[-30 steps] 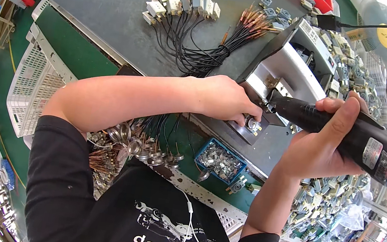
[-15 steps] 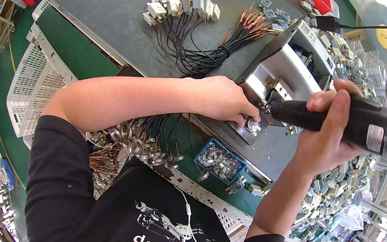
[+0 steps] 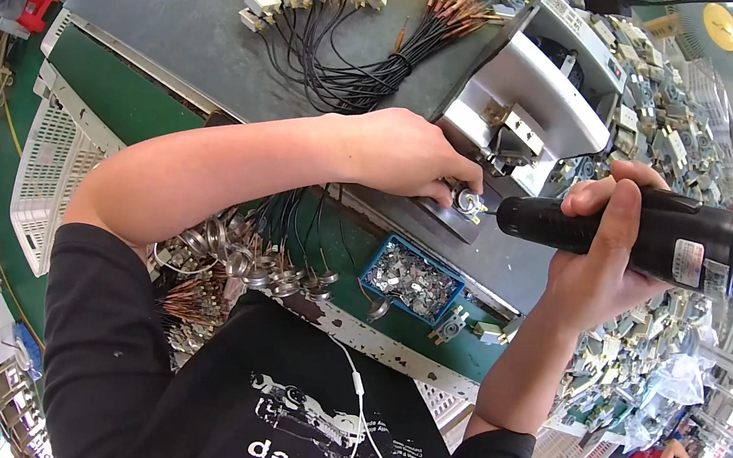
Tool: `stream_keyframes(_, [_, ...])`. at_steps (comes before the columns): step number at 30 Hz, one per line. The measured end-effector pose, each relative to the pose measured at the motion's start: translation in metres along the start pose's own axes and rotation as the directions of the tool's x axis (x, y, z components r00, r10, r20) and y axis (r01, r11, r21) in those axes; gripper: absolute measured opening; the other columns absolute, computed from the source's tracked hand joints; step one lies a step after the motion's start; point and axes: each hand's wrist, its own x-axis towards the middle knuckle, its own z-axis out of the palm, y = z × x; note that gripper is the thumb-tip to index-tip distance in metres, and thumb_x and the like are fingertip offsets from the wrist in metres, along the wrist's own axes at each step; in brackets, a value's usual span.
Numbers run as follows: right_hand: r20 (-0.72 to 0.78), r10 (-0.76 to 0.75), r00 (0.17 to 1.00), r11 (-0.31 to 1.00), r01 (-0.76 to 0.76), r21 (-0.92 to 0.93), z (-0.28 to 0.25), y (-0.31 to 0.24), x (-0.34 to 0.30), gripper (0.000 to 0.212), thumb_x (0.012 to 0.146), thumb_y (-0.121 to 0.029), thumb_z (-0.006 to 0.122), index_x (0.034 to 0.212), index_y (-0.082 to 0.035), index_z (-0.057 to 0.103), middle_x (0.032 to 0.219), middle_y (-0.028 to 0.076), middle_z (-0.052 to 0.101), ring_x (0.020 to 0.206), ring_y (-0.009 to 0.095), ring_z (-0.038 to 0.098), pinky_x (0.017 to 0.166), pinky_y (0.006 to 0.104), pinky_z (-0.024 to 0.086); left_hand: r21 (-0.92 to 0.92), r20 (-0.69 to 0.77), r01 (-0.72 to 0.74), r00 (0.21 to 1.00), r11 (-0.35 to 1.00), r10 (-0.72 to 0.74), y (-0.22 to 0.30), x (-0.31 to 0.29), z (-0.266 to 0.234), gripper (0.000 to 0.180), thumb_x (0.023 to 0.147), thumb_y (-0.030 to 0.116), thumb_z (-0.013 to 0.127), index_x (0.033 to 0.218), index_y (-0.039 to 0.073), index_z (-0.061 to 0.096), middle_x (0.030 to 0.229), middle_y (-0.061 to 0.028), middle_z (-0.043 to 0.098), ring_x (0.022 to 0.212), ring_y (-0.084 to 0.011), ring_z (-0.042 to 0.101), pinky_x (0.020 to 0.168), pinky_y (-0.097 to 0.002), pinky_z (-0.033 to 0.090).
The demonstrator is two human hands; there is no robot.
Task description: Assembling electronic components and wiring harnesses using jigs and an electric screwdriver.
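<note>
My left hand (image 3: 415,156) reaches across the bench, its fingers closed on a small round metal fitting (image 3: 467,203) at the end of a flat dark metal block (image 3: 449,221). My right hand (image 3: 612,233) is wrapped around a black electric screwdriver (image 3: 534,218), held nearly level. Its thin tip points left at the fitting, close to my left fingertips; whether it touches cannot be made out. Just beyond both hands stands a grey metal screw feeder (image 3: 538,94), with a small metal mechanism (image 3: 513,137) at its front.
Black cables (image 3: 360,81) with pale connectors and copper ends lie bundled at the back. A blue tray (image 3: 411,278) of small metal pieces sits at the near edge. Ring-shaped metal parts (image 3: 238,262) hang by my left elbow. Connector housings (image 3: 659,112) are heaped to the right.
The screwdriver's tip has moved from the feeder's front mechanism to beside the fitting under my left fingers. My left hand keeps its hold. The whole view has shifted slightly.
</note>
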Motion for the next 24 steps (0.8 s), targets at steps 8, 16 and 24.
stream_keyframes(8, [0.004,0.008,1.000,1.000,-0.008,-0.029,0.002,0.007,-0.001,0.088,0.096,0.005,0.060,0.160,-0.017,0.003,0.099,0.022,0.065,0.060,0.015,0.061,0.056,0.0325,0.054,0.016,0.033,0.021,0.999,1.000,-0.022,0.004,-0.001,-0.003,0.034,0.095,0.035,0.064,0.128,0.025,0.061,0.095,-0.0095,0.073,0.091,-0.0334,0.070,0.079,-0.0453,0.055])
stream_keyframes(16, [0.092,-0.013,0.996,0.997,0.020,-0.076,0.001,0.011,-0.002,0.092,0.095,0.005,0.062,0.160,-0.017,0.001,0.095,0.018,0.065,0.059,0.015,0.061,0.058,0.0303,0.053,0.037,0.000,-0.016,1.000,0.999,0.016,0.002,0.000,0.000,0.034,0.094,0.035,0.064,0.127,0.025,0.061,0.091,-0.0101,0.072,0.088,-0.0336,0.070,0.077,-0.0453,0.055])
stream_keyframes(24, [0.030,-0.037,0.999,0.999,0.037,-0.010,0.007,0.017,-0.010,0.071,0.087,0.010,0.069,0.145,0.000,0.029,0.094,0.013,0.068,0.064,0.012,0.064,0.059,0.0226,0.055,0.103,-0.027,-0.051,0.998,0.993,0.054,0.000,0.000,0.003,0.035,0.094,0.035,0.063,0.128,0.025,0.060,0.085,-0.0090,0.071,0.084,-0.0329,0.070,0.073,-0.0452,0.055])
